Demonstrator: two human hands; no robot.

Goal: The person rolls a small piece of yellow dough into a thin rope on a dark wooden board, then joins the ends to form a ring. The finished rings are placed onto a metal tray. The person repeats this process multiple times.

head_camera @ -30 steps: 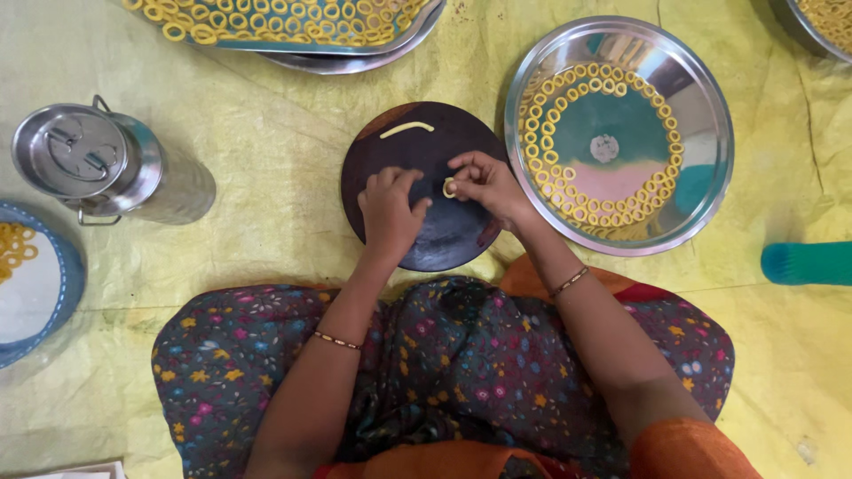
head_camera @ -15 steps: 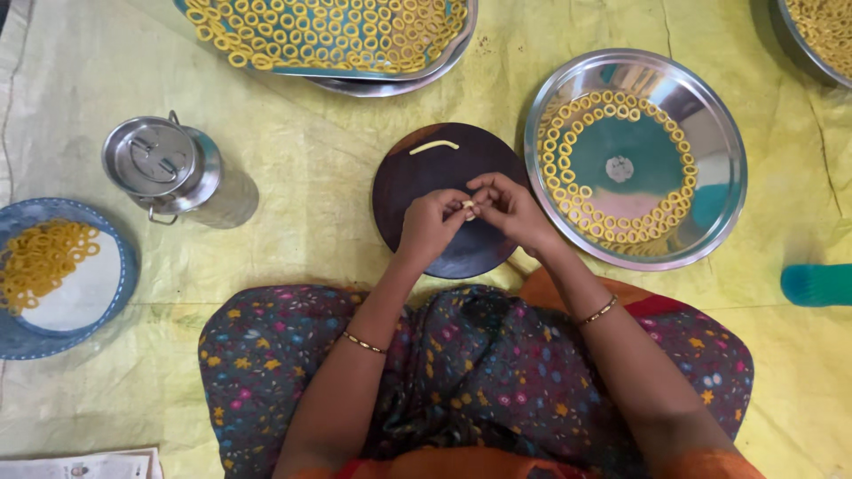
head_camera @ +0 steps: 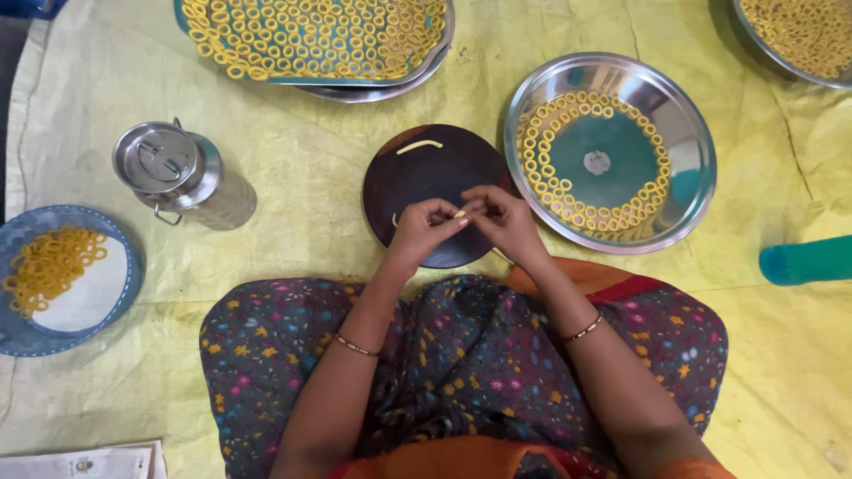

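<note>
Yellow sheet (head_camera: 311, 186) spread flat, creased. On it: dark round board (head_camera: 426, 177), steel plates (head_camera: 692, 168) of dough rings, lidded steel can (head_camera: 164, 168), blue plate (head_camera: 115, 293).

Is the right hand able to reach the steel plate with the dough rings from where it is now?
Probably yes: the right hand is just beside the steel plate, with nothing between them, though its fingers pinch a dough piece.

A single head-worn camera looks almost straight down from above the seated person's lap, near enough that the forearms fill the lower middle. The top of the frame faces away from the person, across the yellow floor sheet (head_camera: 293, 177). The dark round board (head_camera: 426, 177) sits at centre; the steel plate (head_camera: 692, 204) lies right of it and the lidded steel can (head_camera: 164, 168) left.
</note>
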